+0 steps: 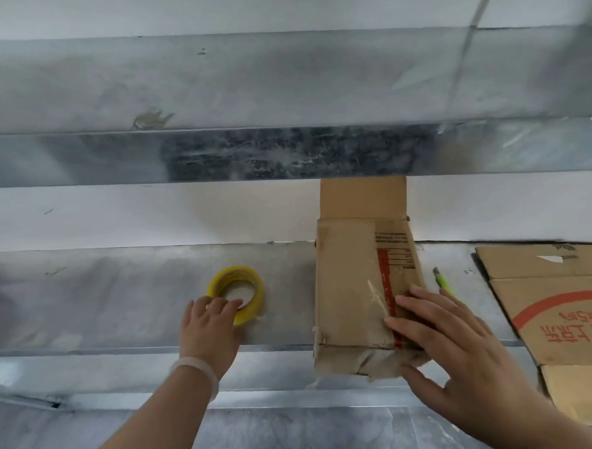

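Forearms come in from the near edge, the left one wearing a pale bangle (197,366) at the wrist. Nearest is the right hand (466,363), which lies flat on the near right corner of a worn cardboard box (349,290). Its fingers (415,307) are straight and spread across the top face over a red printed strip, its thumb runs along the crumpled near end, and it presses rather than grips. The box stands on the metal surface (120,295) right of centre, its near end hanging over the front lip and its long side running away from the person. Left of it and a little farther off, the left hand (209,326) reaches a yellow tape roll (236,272), which lies flat on the surface, well apart from the box. The fingers of that hand are bent over the roll's near rim with the tips at the edge of its hole. The thumb cannot be made out clearly, so I cannot tell whether the roll is truly gripped or only touched. Just right of the box lies a green utility knife (443,281), partly hidden by the right hand. Farther right, flattened cardboard (560,313) with red print covers the surface. At the box's far end an open flap (363,196) stands up against the white wall (150,214), under a metal shelf (246,89).
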`<state>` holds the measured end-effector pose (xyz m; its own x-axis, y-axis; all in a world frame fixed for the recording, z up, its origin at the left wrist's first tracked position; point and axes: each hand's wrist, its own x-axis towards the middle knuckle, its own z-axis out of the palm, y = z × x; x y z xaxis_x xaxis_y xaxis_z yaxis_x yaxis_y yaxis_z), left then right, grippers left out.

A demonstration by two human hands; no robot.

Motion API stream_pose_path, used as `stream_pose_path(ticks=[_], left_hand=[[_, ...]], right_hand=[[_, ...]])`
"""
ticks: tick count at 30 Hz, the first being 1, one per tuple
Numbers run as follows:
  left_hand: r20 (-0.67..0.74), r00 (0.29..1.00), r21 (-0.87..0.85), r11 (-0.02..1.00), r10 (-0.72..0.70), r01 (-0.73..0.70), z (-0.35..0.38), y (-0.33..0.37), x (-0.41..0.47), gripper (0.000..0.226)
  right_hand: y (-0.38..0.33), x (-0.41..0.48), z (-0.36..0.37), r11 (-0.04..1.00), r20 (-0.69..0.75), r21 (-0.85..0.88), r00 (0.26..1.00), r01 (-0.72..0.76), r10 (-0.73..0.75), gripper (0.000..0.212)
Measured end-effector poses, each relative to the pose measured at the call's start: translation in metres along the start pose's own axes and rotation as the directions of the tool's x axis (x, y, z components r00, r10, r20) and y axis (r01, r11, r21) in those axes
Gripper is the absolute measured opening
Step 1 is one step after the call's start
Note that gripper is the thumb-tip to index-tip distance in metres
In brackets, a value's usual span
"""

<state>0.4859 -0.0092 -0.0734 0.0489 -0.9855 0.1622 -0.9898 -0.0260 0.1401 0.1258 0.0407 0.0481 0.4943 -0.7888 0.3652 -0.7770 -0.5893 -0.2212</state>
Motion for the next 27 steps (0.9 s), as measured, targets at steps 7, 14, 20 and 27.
stream_pose_path(ticks=[7,14,20,27], left_hand=[[-0.127,0.977,-0.142,0.972,0.171,-0.189,-0.031,0.002,0.009,0.026],[-0.252,0.921,-0.38,0.845,0.298,-0.377,-0.128,0.042,-0.003,0.026],[-0.221,0.917,-0.427,0.812,0.332,-0.397,-0.174,0.076,-0.01,0.034],[-0.189,0.915,-0.359,0.842,0.356,-0.402,-0.191,0.081,-0.014,0.043]], right_hand=[[-0.023,0.002,-0.001,0.997,0.035,-0.025,0.996,-0.078,0.079,0.057],[-0.075,0.06,-0.009,0.986,-0.05,0.137,0.993,-0.097,0.105,0.05],[-0.097,0.101,-0.017,0.945,-0.142,0.265,0.961,-0.193,0.236,0.026],[-0.098,0.099,-0.036,0.918,0.052,0.284,0.96,-0.277,0.274,0.024]])
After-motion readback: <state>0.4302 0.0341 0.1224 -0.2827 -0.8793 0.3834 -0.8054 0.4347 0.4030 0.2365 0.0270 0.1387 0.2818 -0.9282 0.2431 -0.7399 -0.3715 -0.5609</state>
